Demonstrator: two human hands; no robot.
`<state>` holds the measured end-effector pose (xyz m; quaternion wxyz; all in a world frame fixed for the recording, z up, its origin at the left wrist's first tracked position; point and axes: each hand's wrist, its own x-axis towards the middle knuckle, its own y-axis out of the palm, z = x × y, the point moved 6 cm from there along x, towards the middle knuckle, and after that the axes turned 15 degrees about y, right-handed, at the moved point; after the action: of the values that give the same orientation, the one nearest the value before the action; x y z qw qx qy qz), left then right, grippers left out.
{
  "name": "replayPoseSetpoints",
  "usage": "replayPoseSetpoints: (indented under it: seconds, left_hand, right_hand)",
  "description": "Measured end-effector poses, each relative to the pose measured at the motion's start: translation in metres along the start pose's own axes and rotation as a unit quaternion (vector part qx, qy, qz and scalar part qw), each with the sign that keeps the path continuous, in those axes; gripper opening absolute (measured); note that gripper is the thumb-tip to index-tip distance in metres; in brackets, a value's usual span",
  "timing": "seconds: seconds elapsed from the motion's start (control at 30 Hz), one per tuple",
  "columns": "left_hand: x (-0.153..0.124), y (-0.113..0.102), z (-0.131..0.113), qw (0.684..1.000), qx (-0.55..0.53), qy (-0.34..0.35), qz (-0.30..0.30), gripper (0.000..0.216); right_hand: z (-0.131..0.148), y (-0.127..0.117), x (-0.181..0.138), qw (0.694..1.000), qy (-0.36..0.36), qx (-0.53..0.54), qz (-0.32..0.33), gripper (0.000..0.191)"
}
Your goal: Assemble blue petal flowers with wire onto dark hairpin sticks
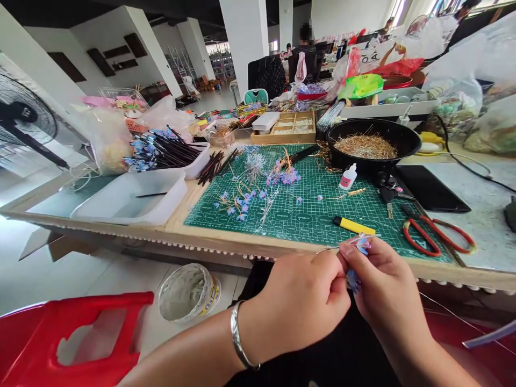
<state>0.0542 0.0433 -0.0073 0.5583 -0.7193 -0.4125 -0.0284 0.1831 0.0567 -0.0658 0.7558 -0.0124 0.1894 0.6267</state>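
Over the table's front edge, my right hand (389, 287) is closed on a small blue and pink flower sprig (363, 245), pinched between thumb and fingers. Blue petals (353, 280) also show lower down, between my two hands. My left hand (304, 298), with a silver bangle at its wrist, is closed against the right one. A thin pale wire (328, 249) runs past the left fingers toward the sprig; the exact grip is hidden. Just beyond lies a yellow cutter (355, 225). Loose blue flowers on wires (241, 207) and a purple bunch (287, 174) rest on the green cutting mat (298, 223).
Red-handled scissors (437, 236), keys (389, 207) and a glue bottle (348, 177) lie right. Behind stands a black bowl (334, 142) of gold wires. Left are a white tray (129, 212) and dark stems (169, 153). A bucket (186, 293) and red stool (80, 338) stand below.
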Motion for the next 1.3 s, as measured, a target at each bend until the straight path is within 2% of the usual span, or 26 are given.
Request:
replayPoseSetpoints:
  seconds: [0.07,0.13,0.2,0.23,0.3,0.37,0.43,0.47,0.57,0.77,0.83,0.93,1.1,1.17,1.3]
  left_hand:
    - [0.0,0.001,-0.008,0.994,0.086,0.065,-0.017,0.013]
    - [-0.002,0.005,-0.019,0.974,0.174,0.145,-0.029,0.017]
    - [-0.004,0.008,-0.027,0.955,0.212,0.206,-0.016,0.019]
    - [-0.005,0.008,-0.028,0.956,0.201,0.214,-0.007,0.019]
    - [-0.002,-0.003,-0.022,0.978,0.129,0.165,-0.013,0.018]
    - [0.003,-0.023,-0.006,0.997,0.012,0.041,-0.069,0.016]
    - [0.005,-0.038,0.01,0.982,-0.111,-0.076,-0.135,0.013]
    - [0.008,-0.041,0.014,0.97,-0.162,-0.105,-0.149,0.011]
    - [0.014,-0.036,0.016,0.96,-0.212,-0.108,-0.148,0.006]
    - [0.003,-0.009,0.009,0.979,-0.099,-0.048,-0.172,0.01]
    - [0.0,-0.002,0.008,0.988,-0.056,-0.038,-0.139,0.013]
    - [0.0,0.001,0.015,0.995,-0.02,-0.069,-0.074,0.015]
    - [0.006,-0.003,0.038,0.983,-0.109,-0.146,0.001,0.013]
    - [0.009,-0.003,0.044,0.981,-0.124,-0.148,0.02,0.015]
    - [0.008,-0.003,0.045,0.987,-0.089,-0.133,0.021,0.016]
  right_hand:
    - [-0.004,-0.004,0.0,1.0,-0.004,-0.003,-0.014,0.026]
    - [-0.003,-0.007,-0.001,1.0,-0.008,-0.003,-0.02,0.027]
    - [-0.001,-0.009,-0.002,1.0,-0.01,-0.002,-0.019,0.029]
    - [0.001,-0.01,-0.003,1.0,-0.008,0.0,-0.017,0.03]
    - [0.004,-0.012,-0.004,1.0,0.0,0.007,-0.007,0.034]
    - [0.005,-0.011,-0.006,1.0,0.013,0.014,0.012,0.036]
    - [0.002,-0.008,-0.007,0.999,0.032,0.019,0.035,0.038]
    - [0.001,-0.006,-0.009,0.998,0.041,0.022,0.045,0.038]
    - [-0.004,0.0,-0.012,0.996,0.057,0.038,0.062,0.035]
    - [-0.006,0.008,-0.018,0.994,0.066,0.079,0.034,0.043]
    - [-0.007,0.008,-0.018,0.992,0.075,0.092,0.033,0.045]
    - [-0.009,0.009,-0.015,0.986,0.117,0.106,0.058,0.045]
    - [-0.011,0.011,-0.01,0.955,0.247,0.129,0.104,0.032]
    - [-0.011,0.012,-0.008,0.941,0.284,0.151,0.104,0.031]
    - [-0.015,0.015,-0.005,0.924,0.323,0.182,0.093,0.032]
